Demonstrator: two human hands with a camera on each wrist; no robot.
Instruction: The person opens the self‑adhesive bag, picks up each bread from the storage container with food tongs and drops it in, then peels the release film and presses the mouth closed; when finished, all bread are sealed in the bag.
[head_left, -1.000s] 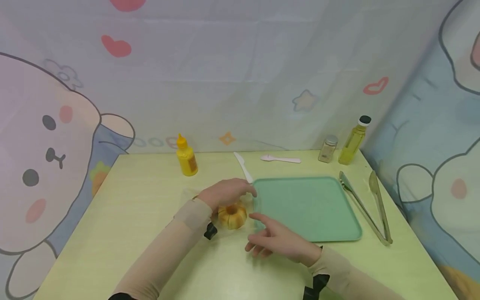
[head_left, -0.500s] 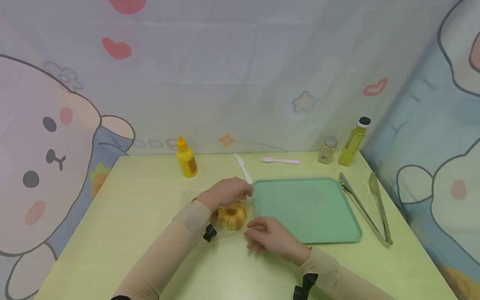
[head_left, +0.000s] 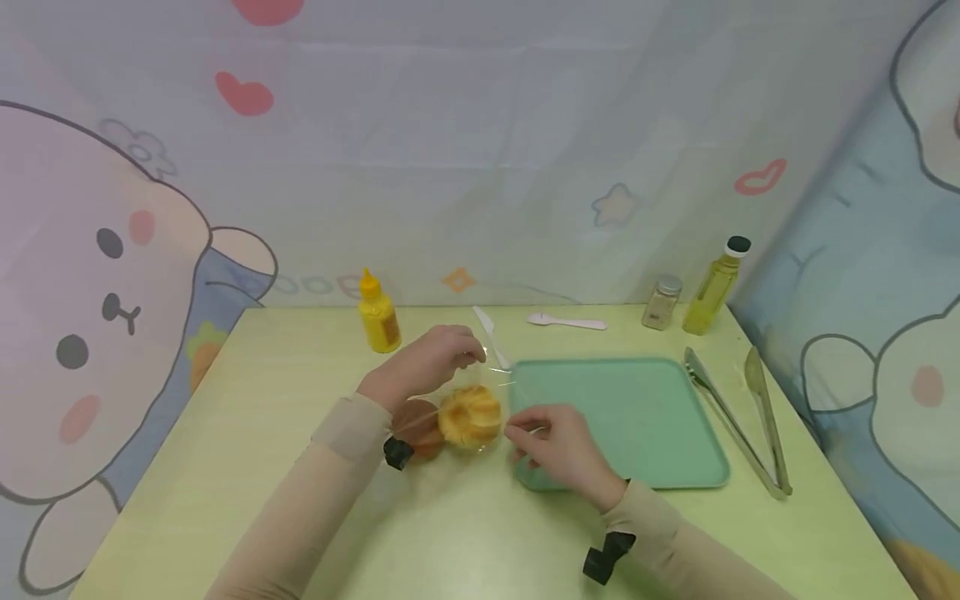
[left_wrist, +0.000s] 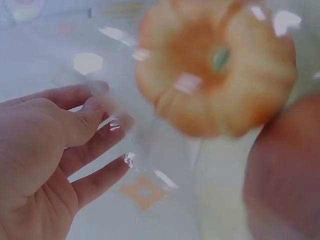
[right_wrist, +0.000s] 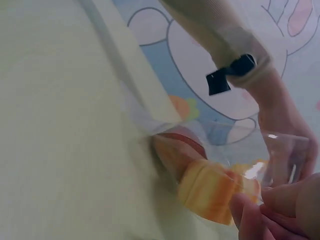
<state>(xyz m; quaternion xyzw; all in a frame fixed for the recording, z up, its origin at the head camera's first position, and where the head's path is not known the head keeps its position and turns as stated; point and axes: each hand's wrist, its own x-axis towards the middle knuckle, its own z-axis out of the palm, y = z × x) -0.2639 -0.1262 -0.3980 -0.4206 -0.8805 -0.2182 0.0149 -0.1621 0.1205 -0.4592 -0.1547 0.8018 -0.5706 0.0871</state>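
A clear plastic bag (right_wrist: 220,135) hangs between both hands, its bottom low over the table. Inside it are a golden, ridged ring-shaped pastry (head_left: 470,417) and a rounded reddish-brown food piece (head_left: 418,429) whose exact kind is unclear. At the bag's far edge, my left hand (head_left: 427,362) pinches the film between thumb and fingers; in the left wrist view that left hand (left_wrist: 45,140) shows its other fingers spread behind the plastic. My right hand (head_left: 558,442) pinches the near right edge, beside the pastry and over the tray's left side.
A green tray (head_left: 622,425) lies right of the bag, metal tongs (head_left: 738,421) beyond it. Behind are a white plastic knife (head_left: 491,337), a pale plastic fork-like utensil (head_left: 566,322), a yellow squeeze bottle (head_left: 380,317), a spice jar (head_left: 662,304) and an oil bottle (head_left: 711,292).
Both hands now pinch the bag, and it has been raised and tilted with the pastry. My left hand has moved up and left; the right hand's pointing fingers have closed on the film.
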